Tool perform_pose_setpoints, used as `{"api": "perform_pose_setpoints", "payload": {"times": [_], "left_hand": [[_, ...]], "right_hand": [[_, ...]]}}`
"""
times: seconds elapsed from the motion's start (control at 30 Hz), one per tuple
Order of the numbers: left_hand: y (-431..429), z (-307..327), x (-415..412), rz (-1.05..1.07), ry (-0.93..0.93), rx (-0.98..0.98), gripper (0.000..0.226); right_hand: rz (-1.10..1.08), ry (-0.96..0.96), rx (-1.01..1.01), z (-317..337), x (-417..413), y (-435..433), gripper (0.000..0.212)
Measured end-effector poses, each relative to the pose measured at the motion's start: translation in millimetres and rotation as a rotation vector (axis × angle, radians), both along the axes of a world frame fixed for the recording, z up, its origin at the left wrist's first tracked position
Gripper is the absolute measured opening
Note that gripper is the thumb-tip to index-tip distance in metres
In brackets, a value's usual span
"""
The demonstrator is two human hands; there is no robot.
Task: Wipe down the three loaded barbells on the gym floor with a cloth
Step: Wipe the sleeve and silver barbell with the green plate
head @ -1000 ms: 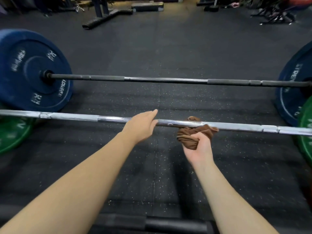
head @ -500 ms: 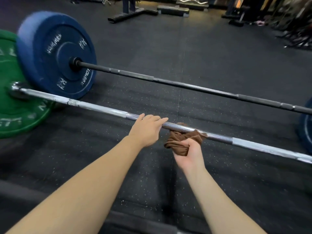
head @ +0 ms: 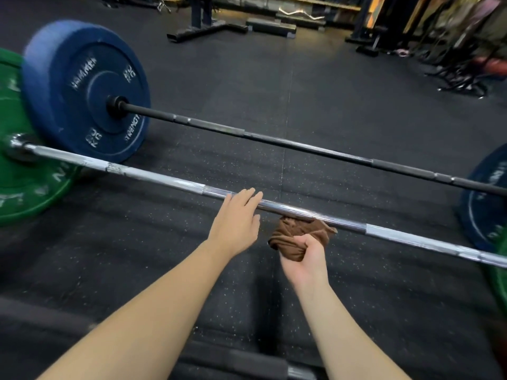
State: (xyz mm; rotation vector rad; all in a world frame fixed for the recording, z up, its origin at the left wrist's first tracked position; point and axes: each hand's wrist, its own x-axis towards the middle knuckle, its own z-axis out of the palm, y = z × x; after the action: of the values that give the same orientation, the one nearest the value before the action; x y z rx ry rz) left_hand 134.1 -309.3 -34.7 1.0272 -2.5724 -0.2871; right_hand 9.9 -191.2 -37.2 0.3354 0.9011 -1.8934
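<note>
- Black rubber flooring (head: pixel 343 283), flecked with pale specks, is spread across the whole gym, and a seam is seen running away from the person between the two arms.
- At the far end a dark rack base (head: pixel 203 28), a low step platform (head: pixel 271 26) and a wavy curl bar (head: pixel 299 13) can be made out; the equipment at the far right is too blurred to be told apart.
- A silver barbell (head: pixel 164 178) is laid across the middle of the view, from upper left to lower right, with a green plate (head: pixel 27 193) loaded on its left end.
- A black barbell (head: pixel 274 138) is laid beyond it, roughly parallel and apart from it, with a blue plate (head: pixel 82 86) on its left end and a second blue plate (head: pixel 488 204) cut off by the right border.
- Whether the left blue plate and the green plate are touching cannot be told.
- Part of a third bar (head: pixel 247 362), dark and blurred, is seen at the bottom edge, nearest the person, between the forearms.
- The left hand (head: pixel 236 218) is laid on the silver shaft with its fingers straight and close together, the fingertips reaching over the bar; nothing is held in it.
- A brown cloth (head: pixel 296 237) is bunched up and gripped in the right hand (head: pixel 307 259), whose fingers are curled tightly round it.
- The cloth is held against the near underside of the silver shaft, just right of the left hand, around the bar's middle stretch.
</note>
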Motion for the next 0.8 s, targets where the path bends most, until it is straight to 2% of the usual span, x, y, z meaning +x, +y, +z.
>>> {"api": "perform_pose_setpoints", "payload": {"times": [0.1,0.17,0.23,0.3,0.37,0.43,0.53,0.63,0.7,0.73,0.8], "left_hand": [[32.8,-0.8,10.6,0.108,0.319,0.184,0.042],[46.0,-0.3,10.2,0.27,0.364,0.554,0.041],[47.7,0.1,6.0,0.36,0.33,1.083,0.065],[43.5,0.7,-5.3,0.238,0.342,1.506,0.081],[41.1,-2.8,-24.0,0.118,0.502,1.711,0.075],[44.0,-5.4,-45.4,0.125,0.623,1.803,0.061],[52.0,-11.5,-69.7,0.173,0.845,1.828,0.045],[56.9,-13.5,-86.5,0.283,1.086,1.828,0.035],[56.4,-15.8,-96.3,0.363,1.162,1.793,0.034],[56.0,-17.9,-99.8,0.41,1.198,1.772,0.036],[55.0,-19.5,-101.9,0.49,1.285,1.74,0.051]], "right_hand": [[0.026,0.001,0.0,-2.7,-7.8,-6.0,0.051],[0.102,0.03,0.025,-2.2,-3.0,-11.9,0.05],[0.181,0.056,0.056,-4.7,4.1,-14.6,0.042],[0.228,0.103,0.067,-5.7,9.6,-13.2,0.038],[0.283,0.176,0.087,-3.0,6.7,-10.1,0.037],[0.362,0.309,0.124,0.5,-4.5,-1.7,0.035],[0.52,0.565,0.214,6.4,-29.0,17.4,0.032],[0.872,0.825,0.396,21.9,-59.2,35.1,0.054],[1.039,1.124,0.559,46.0,-78.4,41.3,0.056],[0.988,1.34,0.63,58.5,-88.4,40.5,0.05],[0.664,1.761,0.791,71.4,-109.2,35.2,0.045]]}}
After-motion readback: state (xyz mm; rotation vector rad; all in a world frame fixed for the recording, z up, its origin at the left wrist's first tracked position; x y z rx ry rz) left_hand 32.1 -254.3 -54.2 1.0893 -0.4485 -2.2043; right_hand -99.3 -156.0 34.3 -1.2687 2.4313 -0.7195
